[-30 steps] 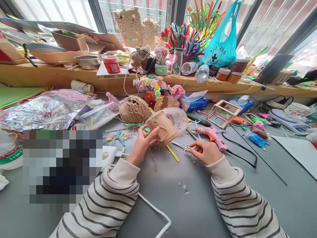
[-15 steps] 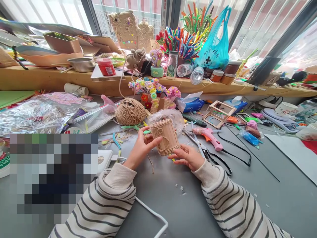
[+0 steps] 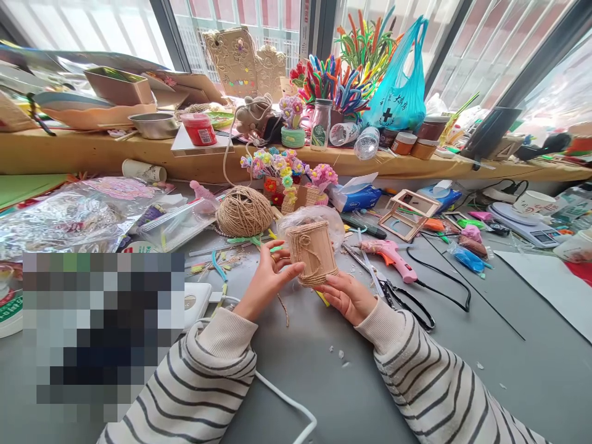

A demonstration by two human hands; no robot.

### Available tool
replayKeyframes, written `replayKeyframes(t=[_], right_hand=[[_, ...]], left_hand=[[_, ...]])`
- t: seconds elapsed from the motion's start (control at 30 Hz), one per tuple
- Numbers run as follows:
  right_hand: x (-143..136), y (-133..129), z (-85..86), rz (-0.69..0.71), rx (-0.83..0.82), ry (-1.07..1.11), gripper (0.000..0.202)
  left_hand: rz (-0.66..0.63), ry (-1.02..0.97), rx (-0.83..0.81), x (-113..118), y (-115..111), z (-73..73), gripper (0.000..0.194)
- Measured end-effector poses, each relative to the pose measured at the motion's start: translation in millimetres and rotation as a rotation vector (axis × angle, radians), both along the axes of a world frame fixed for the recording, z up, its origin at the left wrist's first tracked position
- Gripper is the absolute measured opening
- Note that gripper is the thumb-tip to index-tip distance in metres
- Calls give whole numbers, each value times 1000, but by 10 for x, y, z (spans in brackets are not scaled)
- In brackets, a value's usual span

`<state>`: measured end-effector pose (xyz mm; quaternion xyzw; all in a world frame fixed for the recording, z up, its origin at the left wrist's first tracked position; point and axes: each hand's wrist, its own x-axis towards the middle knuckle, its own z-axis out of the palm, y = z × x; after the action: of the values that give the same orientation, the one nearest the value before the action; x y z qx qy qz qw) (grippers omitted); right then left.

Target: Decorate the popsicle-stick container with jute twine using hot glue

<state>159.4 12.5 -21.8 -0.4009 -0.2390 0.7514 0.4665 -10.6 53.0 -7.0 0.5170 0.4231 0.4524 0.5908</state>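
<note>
Between my hands is a small holder made of upright flat wooden sticks, tilted slightly. Twine winds round its top and base, and a twine coil with a curling line decorates its front. My left hand grips its left side, thumb on the lower front edge and fingers curled behind. At the lower right, my right hand pinches the base, thumb on the twine band; some of its fingers are underneath. A loose twine end hangs below my left hand. Behind sits a ball of twine, near a clear plastic bag.
A pink glue gun with black cord lies right of my right hand, near black-handled scissors. A white cable crosses the grey table in front. Fluffy flowers, a tissue pack and a wooden frame stand behind.
The holder has turned a little and stands more upright, its front facing me more. My right fingers have drawn in closer under its base. My left hand has barely moved.
</note>
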Motion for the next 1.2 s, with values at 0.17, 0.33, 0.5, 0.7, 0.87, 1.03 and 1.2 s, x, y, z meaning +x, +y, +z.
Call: replayKeyframes(t=[0.17, 0.33, 0.5, 0.7, 0.87, 1.03, 1.2], right_hand=[[-17, 5, -1, -36, -8, 55, 33], [-29, -3, -1, -45, 9, 70, 26], [-12, 8, -37, -24, 10, 41, 33], [-8, 18, -32, -19, 9, 53, 39], [0, 21, -23, -18, 3, 47, 46], [-4, 24, -25, -32, 2, 28, 45], [18, 16, -6, -24, 23, 55, 43]], left_hand=[[-75, -7, 7, 16, -4, -12, 73], [-89, 10, -13, 6, -19, 0, 72], [-63, 37, -11, 3, -14, -3, 74], [-78, 8, -17, 8, 8, -34, 76], [-74, 31, -111, 9, 9, -14, 78], [-36, 103, -197, 27, 0, 65, 71], [-82, 45, -191, 13, 15, 85, 69]])
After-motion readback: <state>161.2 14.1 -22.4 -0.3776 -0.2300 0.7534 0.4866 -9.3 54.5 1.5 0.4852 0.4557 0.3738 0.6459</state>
